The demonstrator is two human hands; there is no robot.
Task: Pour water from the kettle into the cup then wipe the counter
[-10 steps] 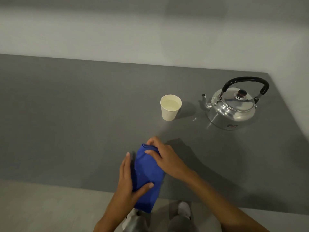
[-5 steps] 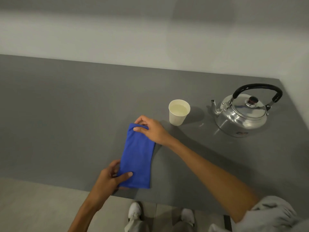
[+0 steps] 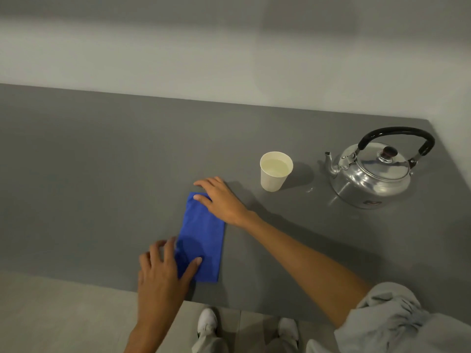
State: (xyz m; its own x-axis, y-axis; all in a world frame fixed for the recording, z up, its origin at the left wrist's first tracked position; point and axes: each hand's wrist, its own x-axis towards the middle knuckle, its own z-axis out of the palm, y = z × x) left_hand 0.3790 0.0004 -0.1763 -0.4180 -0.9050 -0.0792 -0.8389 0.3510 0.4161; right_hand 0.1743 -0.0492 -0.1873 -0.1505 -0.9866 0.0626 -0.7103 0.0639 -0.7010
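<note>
A folded blue cloth (image 3: 204,235) lies flat on the grey counter (image 3: 102,174) near its front edge. My right hand (image 3: 224,202) rests palm down on the cloth's far end, fingers stretched out and reaching just past its edge. My left hand (image 3: 163,271) is at the near left corner, fingers spread and slightly blurred, only the thumb touching the cloth. A white paper cup (image 3: 274,178) holding water stands upright to the right of my right hand. Further right sits the shiny metal kettle (image 3: 369,179), black handle up, spout towards the cup.
A few small drops of water (image 3: 309,190) shine on the counter between cup and kettle. A pale wall runs along the back. The counter ends just right of the kettle. Below the front edge are the floor and my white shoes (image 3: 207,324).
The cloth went from held at the counter's edge to laid flat on the counter. My left hand has let go of its near corner and spread its fingers. My right hand has flattened on the far end.
</note>
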